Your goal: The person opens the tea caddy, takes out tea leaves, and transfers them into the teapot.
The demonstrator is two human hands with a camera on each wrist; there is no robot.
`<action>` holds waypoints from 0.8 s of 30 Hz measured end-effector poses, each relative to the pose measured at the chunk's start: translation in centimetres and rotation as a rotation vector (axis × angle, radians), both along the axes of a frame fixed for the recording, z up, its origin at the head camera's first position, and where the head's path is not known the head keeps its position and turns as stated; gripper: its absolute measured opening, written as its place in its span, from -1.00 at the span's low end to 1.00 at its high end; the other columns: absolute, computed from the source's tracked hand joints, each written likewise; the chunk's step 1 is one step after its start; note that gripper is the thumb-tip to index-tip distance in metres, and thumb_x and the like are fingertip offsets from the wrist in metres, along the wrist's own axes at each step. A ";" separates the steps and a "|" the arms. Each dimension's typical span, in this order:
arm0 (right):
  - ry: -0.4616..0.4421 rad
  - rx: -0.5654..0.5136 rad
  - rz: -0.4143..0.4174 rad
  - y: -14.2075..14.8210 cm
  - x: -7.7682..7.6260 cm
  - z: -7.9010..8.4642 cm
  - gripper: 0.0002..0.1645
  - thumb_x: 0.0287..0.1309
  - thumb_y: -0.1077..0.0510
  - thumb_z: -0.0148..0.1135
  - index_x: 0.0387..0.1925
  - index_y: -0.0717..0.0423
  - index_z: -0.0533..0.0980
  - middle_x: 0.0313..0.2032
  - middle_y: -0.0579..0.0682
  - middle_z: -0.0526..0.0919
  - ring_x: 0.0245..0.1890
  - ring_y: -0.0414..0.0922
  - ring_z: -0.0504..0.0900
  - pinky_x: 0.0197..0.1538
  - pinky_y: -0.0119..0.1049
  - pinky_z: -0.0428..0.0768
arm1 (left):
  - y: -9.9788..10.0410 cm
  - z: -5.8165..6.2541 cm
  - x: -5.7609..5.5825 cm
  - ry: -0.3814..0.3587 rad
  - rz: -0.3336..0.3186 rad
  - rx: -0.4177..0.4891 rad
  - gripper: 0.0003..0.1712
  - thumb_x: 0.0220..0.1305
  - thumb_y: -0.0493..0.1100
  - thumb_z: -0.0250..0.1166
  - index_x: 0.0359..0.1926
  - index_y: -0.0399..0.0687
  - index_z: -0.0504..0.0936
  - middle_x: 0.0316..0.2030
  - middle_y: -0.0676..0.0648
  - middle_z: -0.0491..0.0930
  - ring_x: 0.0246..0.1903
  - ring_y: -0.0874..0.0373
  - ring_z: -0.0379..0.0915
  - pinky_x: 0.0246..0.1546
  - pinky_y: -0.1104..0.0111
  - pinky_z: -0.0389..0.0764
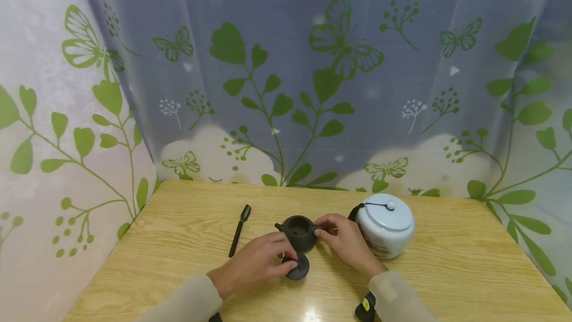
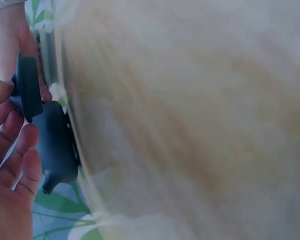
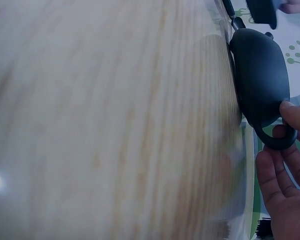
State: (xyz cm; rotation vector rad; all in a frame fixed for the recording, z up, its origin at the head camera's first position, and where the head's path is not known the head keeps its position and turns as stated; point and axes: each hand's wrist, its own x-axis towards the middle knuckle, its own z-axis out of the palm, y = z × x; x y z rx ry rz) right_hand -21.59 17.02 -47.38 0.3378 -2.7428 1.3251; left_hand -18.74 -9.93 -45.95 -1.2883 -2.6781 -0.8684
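A small dark teapot [image 1: 300, 235] stands on the table with its top uncovered, its spout toward the left. My right hand [image 1: 344, 240] pinches the teapot's looped handle [image 3: 276, 141] between thumb and fingers, as the right wrist view shows. Just in front of the pot, my left hand [image 1: 263, 257] holds the round dark teapot lid [image 1: 298, 267] by its knob. In the left wrist view the lid [image 2: 29, 87] is tilted on edge, raised beside the pot's body [image 2: 57, 145].
Right of the teapot, close to my right hand, sits a white lidded jar [image 1: 386, 227] with a black cord and tassel. A slim dark scoop [image 1: 240, 230] lies to the left on the wooden table [image 1: 187, 222]. A patterned curtain [image 1: 286, 88] hangs behind.
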 end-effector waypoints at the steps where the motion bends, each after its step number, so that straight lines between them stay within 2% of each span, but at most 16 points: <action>1: -0.001 0.000 0.000 0.0 0.0 0.0 -0.83 0.39 0.11 0.51 -0.03 -0.17 0.77 -0.05 -0.18 0.80 -0.10 -0.21 0.76 0.01 -0.22 0.73 | 0.0 -0.1 0.1 -0.012 0.000 -0.008 -0.90 0.57 0.03 0.40 -0.09 0.20 0.79 -0.10 0.21 0.65 -0.22 0.35 0.54 -0.13 0.51 0.60; 8: -0.009 0.007 0.005 0.0 0.0 0.0 -0.82 0.40 0.10 0.51 -0.01 -0.19 0.77 -0.03 -0.19 0.80 -0.08 -0.22 0.76 0.03 -0.23 0.73 | 0.1 -0.6 0.4 -0.078 -0.009 -0.033 -0.87 0.58 0.06 0.38 -0.07 0.22 0.80 -0.09 0.25 0.64 -0.22 0.41 0.53 -0.13 0.54 0.60; 24: -0.011 -0.007 0.000 -0.1 0.1 0.2 -0.82 0.40 0.12 0.51 -0.02 -0.16 0.77 -0.06 -0.20 0.80 -0.08 -0.22 0.75 0.04 -0.24 0.73 | 0.2 -0.8 0.3 -0.104 -0.031 -0.067 -0.85 0.59 0.08 0.36 -0.03 0.24 0.81 -0.06 0.27 0.66 -0.11 0.47 0.56 -0.04 0.50 0.63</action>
